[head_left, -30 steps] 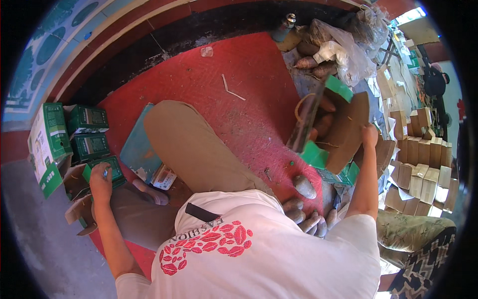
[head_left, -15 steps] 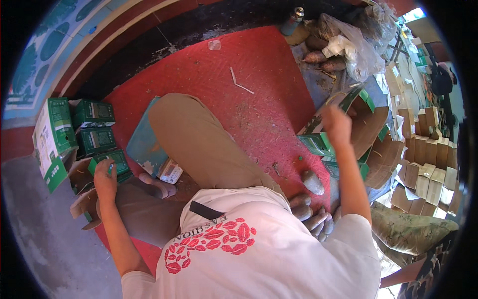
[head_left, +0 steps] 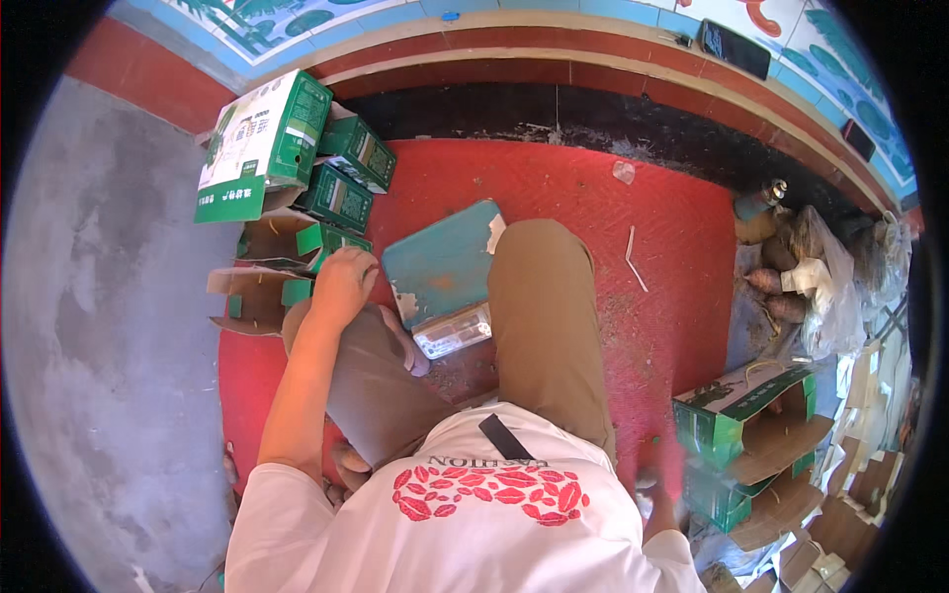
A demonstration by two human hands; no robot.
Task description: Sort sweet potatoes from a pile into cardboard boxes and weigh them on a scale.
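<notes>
My left hand has its fingers curled at the edge of a green cardboard box, one of several open-ended boxes on the left. What lies between its fingers is hidden. My right hand is low at my right side, smeared by motion. It is beside an oblong, greyish tuber, and its fingers cannot be made out. Just past it, a green box lies open on its side, with another green box below.
A white-and-green box tops the left boxes. Between my legs and the wall lie a worn teal board and a clear-topped case on the red mat. Tubers and plastic bags lie far right.
My view has turned left. My right hand has dropped from the open green box at the right to the tubers by my side. My left hand stays by the left boxes.
</notes>
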